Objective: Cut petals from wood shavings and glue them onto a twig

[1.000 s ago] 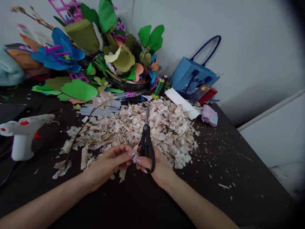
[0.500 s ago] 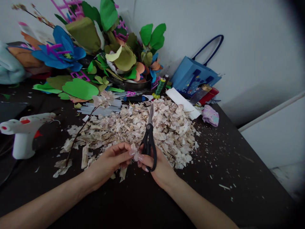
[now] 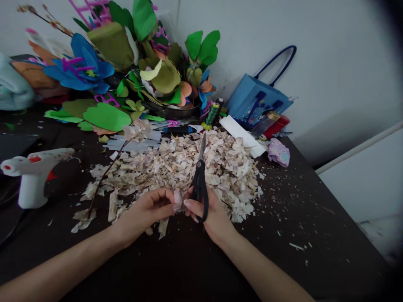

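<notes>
Pale, papery scrap [image 3: 177, 197] pinched in the left hand [image 3: 145, 213]

The scrap is held between thumb and fingers at the near side of a heap [image 3: 229, 167] of similar flakes, over the dark table [image 3: 283, 251]. By the right hand [image 3: 212, 216], black-handled scissors [image 3: 199, 178] are carried, the handle hooked about the hand and the blades pointed away over the heap. The right thumb and fingertips are set close to the scrap, but whether it is touched by them cannot be told.

Judged by its look, the scrap should be found almost weightless, dry and brittle, easily torn or crumbled if squeezed hard. It is best taken lightly near an edge, between flat finger pads, with little pull put across it. More weight and stiffness are to be expected of the scissors, which are best gripped by the handle loops. The twig [image 3: 106, 174] left of the heap would probably be snapped by rough handling.
</notes>
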Tool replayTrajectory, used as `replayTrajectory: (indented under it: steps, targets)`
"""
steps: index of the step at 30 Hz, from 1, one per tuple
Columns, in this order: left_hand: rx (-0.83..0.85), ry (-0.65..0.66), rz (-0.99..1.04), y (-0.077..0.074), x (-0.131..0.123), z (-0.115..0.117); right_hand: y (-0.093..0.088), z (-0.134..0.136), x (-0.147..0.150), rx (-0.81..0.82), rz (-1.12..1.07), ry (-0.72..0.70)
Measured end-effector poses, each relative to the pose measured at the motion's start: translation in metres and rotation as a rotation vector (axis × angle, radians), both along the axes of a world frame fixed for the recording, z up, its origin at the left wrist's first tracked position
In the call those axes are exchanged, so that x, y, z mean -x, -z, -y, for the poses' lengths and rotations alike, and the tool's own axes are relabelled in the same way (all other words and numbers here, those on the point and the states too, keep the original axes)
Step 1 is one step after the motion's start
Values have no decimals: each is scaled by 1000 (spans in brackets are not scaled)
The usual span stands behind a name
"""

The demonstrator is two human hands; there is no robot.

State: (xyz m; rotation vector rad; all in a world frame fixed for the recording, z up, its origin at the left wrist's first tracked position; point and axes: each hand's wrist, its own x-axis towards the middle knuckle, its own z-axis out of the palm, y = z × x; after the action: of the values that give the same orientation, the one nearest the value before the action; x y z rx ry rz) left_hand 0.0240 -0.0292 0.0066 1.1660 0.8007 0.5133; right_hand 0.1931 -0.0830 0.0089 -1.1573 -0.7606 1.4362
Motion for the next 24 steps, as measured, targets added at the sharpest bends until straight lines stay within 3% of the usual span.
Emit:
replayTrajectory:
  steps: [6, 10, 15, 20, 24]
  targets:
    - [-62, -68, 43, -3, 12, -18, -18, 2, -20, -176, 340, -81]
    - [-68, -98, 74, -5, 20, -28, -27, 7, -33, -184, 583, -210]
    - [101, -178, 221, -7, 24, -37, -35, 5, -50, -194, 822, -323]
    - [263, -207, 358, -6, 28, -41, -35, 5, -57, -194, 904, -389]
    - [303, -250, 376, -5, 30, -42, -26, 5, -50, -138, 799, -384]
